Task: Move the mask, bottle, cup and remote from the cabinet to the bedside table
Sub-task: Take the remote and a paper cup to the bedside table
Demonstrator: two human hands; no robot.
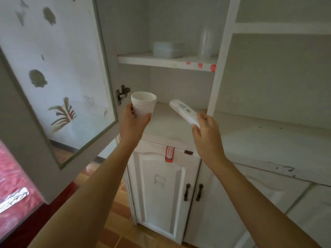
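— What's in hand right now?

— Both at once. The left hand (133, 120) grips the cup (143, 106) low down, thumb on one side and fingers curled round the other. It looks like a few paper cups nested, held upright in front of the cabinet (221, 68), clear of the lower shelf (166, 122).

— And the other?

— The right hand (206, 129) pinches the near end of the remote (184, 111), which slants up and away towards the shelf opening. It's off the shelf too, as far as I can tell.

— So this is the pick-up step?

— I'd say the pick-up of those two is done and the carry comes next. The mask and bottle I can't see here. There's a pale box (168, 49) and something clear and tall on the upper shelf (166, 62), too blurred to name.

— What does the next move need?

— Turning away without clipping the open door (53, 86), which hangs just left of the cup hand. Keep the cup level, and get a fuller hold on the remote; a pinch at one end seems slippery to me. The bedside table isn't in view.
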